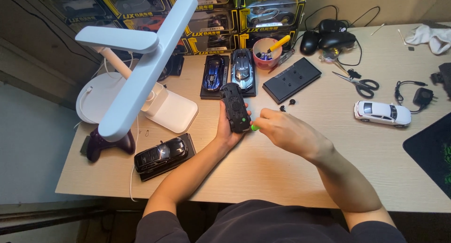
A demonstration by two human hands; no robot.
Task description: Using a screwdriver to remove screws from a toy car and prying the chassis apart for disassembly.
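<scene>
Left hand (227,130) is gripping an upturned black toy car (235,106), underside showing, above the middle of the light wooden table (263,172). Right hand (286,130) is pinching a green-handled screwdriver (255,127) against the car's chassis. A white toy car (382,113) is sitting toward the right edge, black-handled scissors (361,85) just behind it.

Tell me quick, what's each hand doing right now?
Left hand: closed around the upside-down black toy car, holding it above the wooden desk.
Right hand: closed on a small green-handled screwdriver, its tip at the car's underside.
</scene>
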